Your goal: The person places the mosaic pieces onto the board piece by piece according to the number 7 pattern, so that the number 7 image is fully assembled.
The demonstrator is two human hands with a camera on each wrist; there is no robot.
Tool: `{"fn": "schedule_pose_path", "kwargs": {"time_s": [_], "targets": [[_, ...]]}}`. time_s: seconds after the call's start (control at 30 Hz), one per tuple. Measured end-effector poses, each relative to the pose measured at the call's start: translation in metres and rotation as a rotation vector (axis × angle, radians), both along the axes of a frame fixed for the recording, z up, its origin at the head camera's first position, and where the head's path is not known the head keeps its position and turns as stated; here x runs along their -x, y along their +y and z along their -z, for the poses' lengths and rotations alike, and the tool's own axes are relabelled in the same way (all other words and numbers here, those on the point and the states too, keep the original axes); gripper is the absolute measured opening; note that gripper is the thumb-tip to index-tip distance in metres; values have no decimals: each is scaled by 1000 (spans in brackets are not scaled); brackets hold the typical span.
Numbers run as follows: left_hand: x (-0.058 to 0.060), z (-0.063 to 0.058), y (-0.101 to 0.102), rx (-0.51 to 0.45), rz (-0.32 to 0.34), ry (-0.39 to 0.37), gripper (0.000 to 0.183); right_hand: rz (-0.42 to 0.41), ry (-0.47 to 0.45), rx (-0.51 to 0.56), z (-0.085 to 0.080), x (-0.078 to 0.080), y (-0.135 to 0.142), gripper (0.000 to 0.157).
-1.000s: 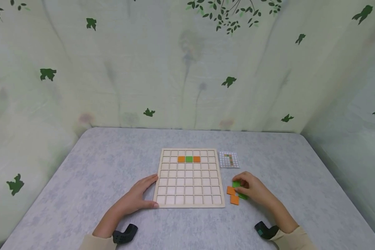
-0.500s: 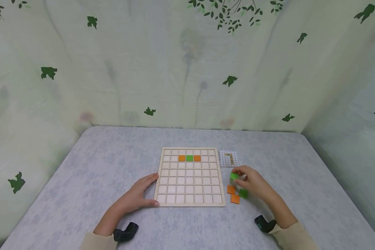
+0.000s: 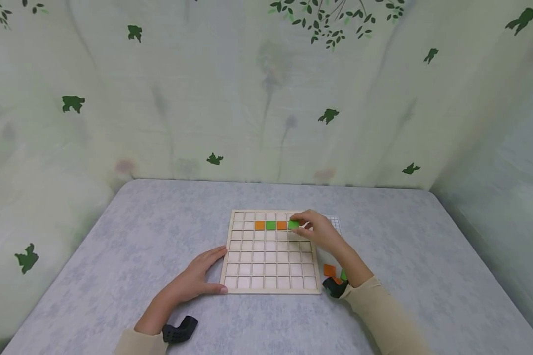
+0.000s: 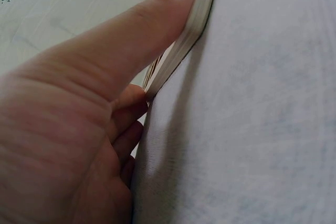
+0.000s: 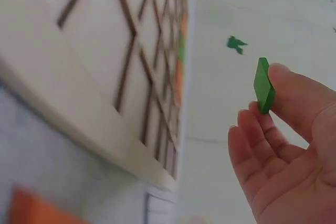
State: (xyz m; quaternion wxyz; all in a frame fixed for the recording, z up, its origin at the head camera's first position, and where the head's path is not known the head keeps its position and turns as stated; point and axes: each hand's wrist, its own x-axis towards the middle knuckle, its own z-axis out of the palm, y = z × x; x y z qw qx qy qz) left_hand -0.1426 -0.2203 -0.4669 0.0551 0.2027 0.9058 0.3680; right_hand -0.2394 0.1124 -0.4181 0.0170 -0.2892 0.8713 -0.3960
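Note:
A wooden grid board (image 3: 265, 257) lies on the table, with a row of an orange tile (image 3: 259, 225), a green tile (image 3: 270, 225) and an orange tile (image 3: 282, 225) in its second row from the back. Between thumb and fingers, my right hand (image 3: 323, 233) pinches another green square tile (image 3: 293, 225) just right of that row; the right wrist view shows this tile (image 5: 263, 86) above the board surface. My left hand (image 3: 194, 280) rests along the board's left edge, fingers extended, with the thumb (image 4: 142, 30) on the near-left corner.
Right of the board, a small pattern card (image 3: 336, 223) is partly hidden by my right hand. Loose orange tiles (image 3: 329, 270) and a green tile (image 3: 343, 275) lie beside the board's near right side, partly covered by the wrist. A leaf-printed curtain (image 3: 231, 98) hangs behind the table.
My right hand has picked the green tile out of the loose pile and carried it left and away from me, over the board. The left hand stays at the board's edge.

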Motion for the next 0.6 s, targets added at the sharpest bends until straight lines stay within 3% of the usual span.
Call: {"fn": "schedule_pose_path", "kwargs": {"time_s": [0.27,0.6], "targets": [[0,-1,0,2,-7,-17,98,68,-212,-15,21,12,-23,28],[-1,0,1,12,-11,-7,97,-5,-140,-70,36,18,-29,17]]}}
